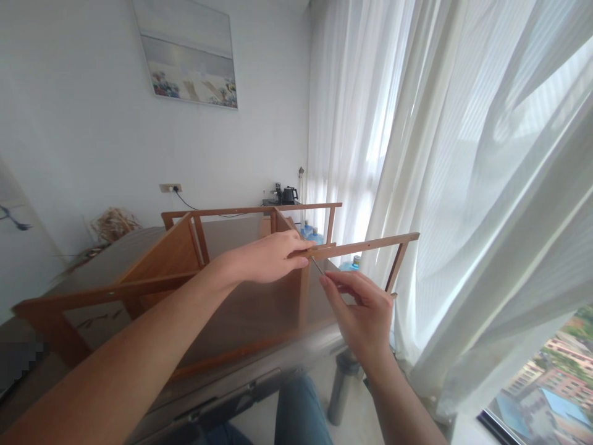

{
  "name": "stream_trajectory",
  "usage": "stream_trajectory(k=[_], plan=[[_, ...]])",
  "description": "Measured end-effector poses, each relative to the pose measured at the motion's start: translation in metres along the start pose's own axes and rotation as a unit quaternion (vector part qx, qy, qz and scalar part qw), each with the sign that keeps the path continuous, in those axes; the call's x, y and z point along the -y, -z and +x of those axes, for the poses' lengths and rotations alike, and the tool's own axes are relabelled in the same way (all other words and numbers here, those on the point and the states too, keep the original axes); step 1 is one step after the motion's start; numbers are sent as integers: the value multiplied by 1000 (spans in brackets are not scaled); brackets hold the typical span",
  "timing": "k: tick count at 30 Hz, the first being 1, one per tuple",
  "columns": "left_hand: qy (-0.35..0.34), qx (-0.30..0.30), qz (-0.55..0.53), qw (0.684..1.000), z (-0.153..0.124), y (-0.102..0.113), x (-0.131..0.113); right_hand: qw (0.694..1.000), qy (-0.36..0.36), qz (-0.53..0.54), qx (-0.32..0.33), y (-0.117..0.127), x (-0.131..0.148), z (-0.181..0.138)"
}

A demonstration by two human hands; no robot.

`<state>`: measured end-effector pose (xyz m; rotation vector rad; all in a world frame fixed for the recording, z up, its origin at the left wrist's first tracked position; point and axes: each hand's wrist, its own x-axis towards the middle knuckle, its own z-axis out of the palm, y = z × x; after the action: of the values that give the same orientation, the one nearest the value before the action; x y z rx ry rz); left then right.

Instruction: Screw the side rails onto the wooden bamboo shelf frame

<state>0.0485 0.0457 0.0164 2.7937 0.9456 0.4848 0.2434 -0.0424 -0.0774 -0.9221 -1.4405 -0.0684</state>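
Note:
A brown wooden frame with slats and panels (176, 253) lies on a grey table (241, 315). My left hand (269, 256) grips one of its upper rails, the fingers wrapped round the wood where a thinner rail (370, 243) runs out to the right. My right hand (365, 312) is just below and to the right, its fingertips pinched on a thin metal tool (317, 266), perhaps a hex key, whose tip meets the rail beside my left fingers.
White sheer curtains (463, 185) hang close on the right, with a window behind them. A black kettle (289, 195) sits on a far side table, a picture (189, 55) hangs on the wall, dried grass (111, 225) lies at the table's far left. My knee (301, 414) is under the table edge.

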Motion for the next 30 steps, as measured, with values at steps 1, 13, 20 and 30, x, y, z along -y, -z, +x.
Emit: stream_trajectory(k=[1,13,20,30], plan=[[-1,0,-2,1000,0,0,0,1000,1,-3,-4,0,0,0],[29,23,-19,999,2,2,1,1000,19,-23,1,-5,0,-5],[32,25,-35,999,2,1,6,999,-24,11,26,-3,0,-9],[25,25,-26,999,2,1,6,997,-30,8,77,3,0,-8]])
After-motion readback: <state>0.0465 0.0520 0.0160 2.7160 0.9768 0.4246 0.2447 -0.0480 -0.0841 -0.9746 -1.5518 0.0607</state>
